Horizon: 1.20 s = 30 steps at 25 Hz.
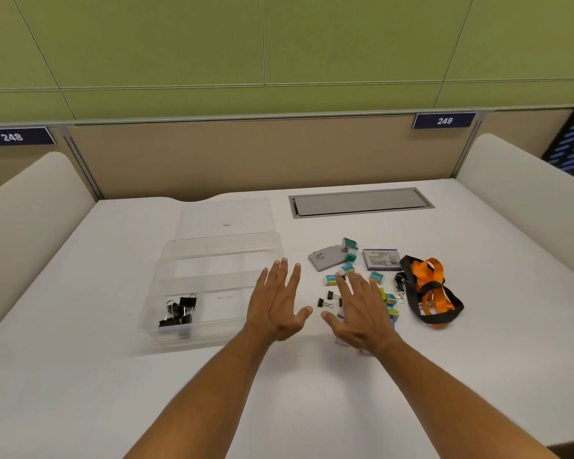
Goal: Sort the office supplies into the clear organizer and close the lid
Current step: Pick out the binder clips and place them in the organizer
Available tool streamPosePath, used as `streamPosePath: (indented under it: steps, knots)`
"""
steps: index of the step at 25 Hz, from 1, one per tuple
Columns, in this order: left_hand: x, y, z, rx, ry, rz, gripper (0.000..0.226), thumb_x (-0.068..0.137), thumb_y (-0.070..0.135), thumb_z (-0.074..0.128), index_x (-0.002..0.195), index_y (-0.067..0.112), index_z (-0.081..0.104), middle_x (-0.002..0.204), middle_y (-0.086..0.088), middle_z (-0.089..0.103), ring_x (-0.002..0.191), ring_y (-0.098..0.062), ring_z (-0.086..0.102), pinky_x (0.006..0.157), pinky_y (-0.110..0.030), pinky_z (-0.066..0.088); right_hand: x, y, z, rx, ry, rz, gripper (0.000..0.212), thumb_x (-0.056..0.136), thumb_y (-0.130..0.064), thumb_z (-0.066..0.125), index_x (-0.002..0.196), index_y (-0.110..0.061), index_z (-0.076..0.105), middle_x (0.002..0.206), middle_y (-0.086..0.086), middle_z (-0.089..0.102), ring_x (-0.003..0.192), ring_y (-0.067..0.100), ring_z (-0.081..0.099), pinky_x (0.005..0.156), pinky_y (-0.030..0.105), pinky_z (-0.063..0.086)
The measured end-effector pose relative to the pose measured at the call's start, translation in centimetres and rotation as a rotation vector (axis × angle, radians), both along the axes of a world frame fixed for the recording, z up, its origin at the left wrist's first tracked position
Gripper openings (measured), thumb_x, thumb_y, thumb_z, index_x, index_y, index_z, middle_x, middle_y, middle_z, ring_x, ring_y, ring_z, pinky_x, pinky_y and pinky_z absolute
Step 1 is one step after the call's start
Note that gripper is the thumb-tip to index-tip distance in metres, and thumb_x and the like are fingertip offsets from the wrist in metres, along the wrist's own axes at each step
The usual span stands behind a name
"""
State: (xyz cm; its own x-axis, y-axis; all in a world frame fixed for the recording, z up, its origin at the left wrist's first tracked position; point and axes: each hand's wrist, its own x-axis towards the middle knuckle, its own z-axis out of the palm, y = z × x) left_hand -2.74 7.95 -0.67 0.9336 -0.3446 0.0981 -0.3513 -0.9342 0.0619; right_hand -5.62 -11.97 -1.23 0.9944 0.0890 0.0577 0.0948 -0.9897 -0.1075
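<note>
The organizer (212,286) is sitting just left of the left hand (275,306), lid off, binder clips (179,313) in its near corner. Both forearms are reaching forward, palms down, fingers spread wide and holding nothing. The right hand (358,313) is hovering over loose clips (328,299) and small boxes (345,270); lanyards (428,286) are lying to its right.

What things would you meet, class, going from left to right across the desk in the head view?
Binder clips in the organizer → clear organizer → left hand → loose binder clip → right hand → orange and black lanyards.
</note>
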Motion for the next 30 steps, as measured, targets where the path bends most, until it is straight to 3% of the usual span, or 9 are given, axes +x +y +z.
streamPosePath:
  steps: [7,10,13,19,22,26,30]
  knots:
    - [-0.4,-4.1,-1.3,0.118,0.035,-0.010,0.084,0.088,0.060,0.034,0.152,0.014,0.003,0.160,-0.015,-0.002,0.148,-0.029,-0.006,0.115,-0.040,-0.012,0.7,-4.1,-1.3,0.022,0.031,0.038,0.092,0.081,-0.073,0.029,0.154,-0.021,0.007,0.161,0.012,0.010,0.148,0.028,0.008,0.120,0.045,0.004]
    - [-0.2,-5.8,-1.3,0.177,0.017,-0.025,0.073,0.088,0.045,0.048,0.148,0.009,0.024,0.157,-0.018,0.019,0.147,-0.032,0.009,0.118,-0.042,-0.005,0.9,-5.1,-1.8,0.057,0.050,0.051,0.091,0.082,-0.072,0.031,0.154,-0.021,0.009,0.161,0.011,0.012,0.148,0.028,0.008,0.119,0.043,0.003]
    - [0.2,-6.8,-1.3,0.217,0.013,-0.037,0.055,0.084,0.028,0.058,0.134,0.008,0.046,0.146,-0.017,0.040,0.142,-0.033,0.023,0.119,-0.044,0.003,1.2,-5.4,-1.6,0.071,0.071,0.059,0.088,0.083,-0.069,0.035,0.153,-0.022,0.011,0.161,0.010,0.011,0.148,0.027,0.008,0.119,0.042,0.004]
    - [1.9,-7.6,-1.2,0.231,0.025,-0.059,0.025,0.088,0.015,0.057,0.113,0.010,0.060,0.119,-0.011,0.061,0.116,-0.028,0.048,0.111,-0.039,0.026,2.2,-5.1,-0.7,0.118,0.038,0.057,0.077,0.083,-0.050,0.047,0.150,-0.020,0.023,0.158,0.010,0.022,0.146,0.027,0.017,0.119,0.042,0.013]
    - [2.6,-7.6,-0.7,0.274,0.048,-0.068,0.021,0.088,0.017,0.058,0.107,0.010,0.062,0.110,-0.011,0.065,0.113,-0.029,0.049,0.102,-0.040,0.032,2.9,-5.0,-0.3,0.108,0.013,0.049,0.070,0.081,-0.041,0.049,0.145,-0.019,0.033,0.151,0.010,0.035,0.140,0.026,0.028,0.117,0.039,0.020]
    - [2.9,-7.4,-0.2,0.249,0.071,-0.068,0.023,0.080,0.027,0.056,0.096,0.013,0.062,0.102,-0.009,0.063,0.104,-0.027,0.049,0.092,-0.039,0.035,3.6,-4.3,-0.6,0.082,-0.010,0.048,0.053,0.080,-0.035,0.046,0.130,-0.018,0.050,0.125,0.005,0.055,0.116,0.021,0.045,0.101,0.035,0.036]
    - [3.5,-7.0,0.4,0.037,0.139,-0.055,0.018,0.073,0.027,0.056,0.080,0.016,0.044,0.093,-0.008,0.059,0.087,-0.023,0.046,0.071,-0.031,0.034,4.2,-3.6,-1.0,0.065,0.044,0.020,0.035,0.082,-0.043,0.048,0.108,-0.024,0.059,0.106,0.000,0.064,0.107,0.021,0.048,0.094,0.038,0.037]
